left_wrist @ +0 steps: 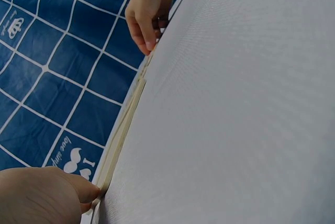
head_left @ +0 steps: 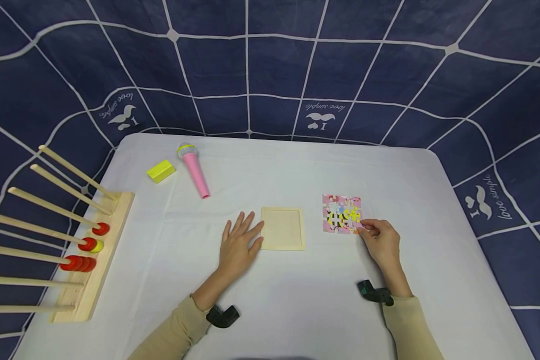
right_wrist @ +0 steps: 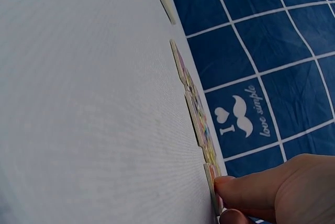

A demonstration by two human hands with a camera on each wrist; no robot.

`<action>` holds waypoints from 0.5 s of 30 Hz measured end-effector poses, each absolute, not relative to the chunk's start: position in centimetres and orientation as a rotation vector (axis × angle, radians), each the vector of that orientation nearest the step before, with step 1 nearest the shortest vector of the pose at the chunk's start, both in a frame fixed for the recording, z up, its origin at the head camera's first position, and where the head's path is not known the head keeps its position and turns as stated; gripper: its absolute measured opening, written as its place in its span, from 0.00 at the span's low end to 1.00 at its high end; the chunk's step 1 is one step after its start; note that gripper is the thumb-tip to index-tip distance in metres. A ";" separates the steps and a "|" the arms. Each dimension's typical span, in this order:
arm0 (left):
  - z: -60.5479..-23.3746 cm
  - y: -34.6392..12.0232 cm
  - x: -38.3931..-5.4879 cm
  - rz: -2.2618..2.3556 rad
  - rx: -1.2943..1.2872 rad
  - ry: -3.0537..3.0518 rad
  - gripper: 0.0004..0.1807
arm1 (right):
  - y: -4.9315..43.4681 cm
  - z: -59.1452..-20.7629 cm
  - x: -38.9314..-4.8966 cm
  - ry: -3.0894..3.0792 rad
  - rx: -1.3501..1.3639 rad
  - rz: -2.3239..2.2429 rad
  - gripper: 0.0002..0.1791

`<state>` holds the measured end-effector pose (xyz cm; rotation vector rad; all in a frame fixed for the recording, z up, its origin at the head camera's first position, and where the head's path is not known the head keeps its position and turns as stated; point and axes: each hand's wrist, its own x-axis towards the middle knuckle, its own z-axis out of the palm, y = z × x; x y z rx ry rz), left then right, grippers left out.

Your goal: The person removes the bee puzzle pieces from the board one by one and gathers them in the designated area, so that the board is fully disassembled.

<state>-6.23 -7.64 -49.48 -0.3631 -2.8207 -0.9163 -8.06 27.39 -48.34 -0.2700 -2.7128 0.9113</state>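
Note:
Near the middle of the table lies a square wooden puzzle tray (head_left: 282,230) with a raised rim and a bare inside. My left hand (head_left: 237,248) rests flat on the cloth with fingers spread, its thumb and index finger touching the tray's left edge. To the right of the tray is a pink jigsaw puzzle (head_left: 339,214) with a bee picture, its pieces laid together in a square. My right hand (head_left: 382,244) pinches a puzzle piece (right_wrist: 212,182) at the puzzle's lower right corner, between thumb and fingers; the fingers partly hide that piece.
A pink toy microphone (head_left: 195,172) and a yellow block (head_left: 161,171) lie at the back left. Along the left edge stands a wooden peg rack (head_left: 112,250) with red rings (head_left: 78,263) and a yellow one. A dark blue checked cloth (head_left: 279,65) hangs around the table.

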 end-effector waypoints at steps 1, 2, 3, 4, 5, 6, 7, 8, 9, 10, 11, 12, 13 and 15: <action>-49.4 -7.6 -6.2 -0.917 -0.362 -2.826 0.21 | 27.4 -48.3 -8.0 -2.714 -0.271 0.912 0.08; -49.4 -7.6 -6.2 -0.919 -0.361 -2.830 0.21 | 27.4 -48.3 -8.0 -2.716 -0.272 0.911 0.08; -49.4 -7.6 -6.2 -0.920 -0.361 -2.834 0.21 | 27.4 -48.3 -8.0 -2.717 -0.274 0.913 0.08; -49.4 -7.6 -6.2 -0.923 -0.359 -2.838 0.21 | 27.4 -48.3 -8.0 -2.719 -0.277 0.913 0.08; -49.4 -7.6 -6.2 -0.924 -0.358 -2.842 0.21 | 27.4 -48.3 -8.0 -2.721 -0.280 0.913 0.08; -49.4 -7.7 -6.2 -0.930 -0.357 -2.845 0.21 | 27.4 -48.3 -8.0 -2.722 -0.283 0.914 0.08; -49.4 -7.7 -6.2 -0.930 -0.357 -2.845 0.21 | 27.4 -48.3 -8.0 -2.723 -0.286 0.914 0.08; -49.4 -7.7 -6.2 -0.931 -0.356 -2.847 0.21 | 27.4 -48.3 -8.0 -2.723 -0.287 0.913 0.08; -49.4 -7.7 -6.3 -0.931 -0.356 -2.848 0.21 | 27.4 -48.3 -8.0 -2.723 -0.288 0.913 0.08; -49.4 -7.7 -6.3 -0.932 -0.355 -2.849 0.21 | 27.4 -48.3 -8.0 -2.723 -0.287 0.912 0.08; -49.5 -7.7 -6.3 -0.931 -0.355 -2.850 0.21 | 27.4 -48.3 -8.0 -2.723 -0.286 0.910 0.08; -49.5 -7.7 -6.3 -0.932 -0.356 -2.849 0.21 | 27.4 -48.4 -8.1 -2.722 -0.285 0.909 0.08; -49.5 -7.7 -6.3 -0.929 -0.356 -2.849 0.21 | 27.4 -48.4 -8.1 -2.721 -0.283 0.907 0.08; -49.5 -7.7 -6.3 -0.928 -0.354 -2.852 0.21 | 27.4 -48.4 -8.1 -2.721 -0.280 0.904 0.08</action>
